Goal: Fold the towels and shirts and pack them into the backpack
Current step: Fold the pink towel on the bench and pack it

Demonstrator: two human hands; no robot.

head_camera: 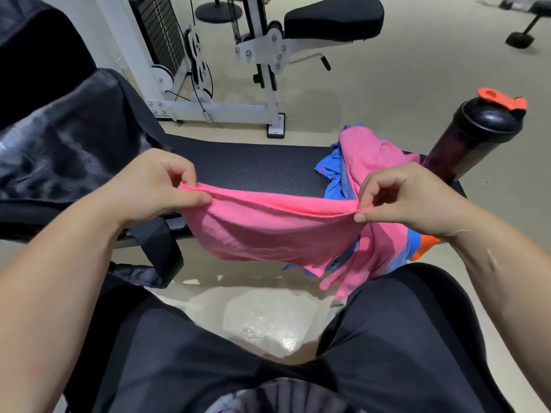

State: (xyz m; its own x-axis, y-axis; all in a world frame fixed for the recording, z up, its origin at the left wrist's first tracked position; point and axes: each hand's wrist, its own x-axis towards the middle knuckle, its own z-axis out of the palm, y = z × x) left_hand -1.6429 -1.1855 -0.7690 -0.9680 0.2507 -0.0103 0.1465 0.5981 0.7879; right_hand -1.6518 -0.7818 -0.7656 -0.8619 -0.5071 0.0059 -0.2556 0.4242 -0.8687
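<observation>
A pink towel (268,231) hangs doubled over in front of the black bench (256,168). My left hand (149,186) pinches its upper left corner and my right hand (408,198) pinches its upper right corner, so the top edge stretches between them. Behind my right hand lies a heap of cloth on the bench: another pink piece (369,153) over blue fabric (331,171), with an orange bit (423,248) hanging off the front edge. The dark grey backpack (65,144) stands at the left end of the bench, its strap (158,248) dangling down.
A black shaker bottle (471,138) with an orange flip cap stands at the bench's right end. A white weight machine (208,70) with a black padded seat rises behind the bench. My legs in black shorts (387,338) fill the lower view over the beige floor.
</observation>
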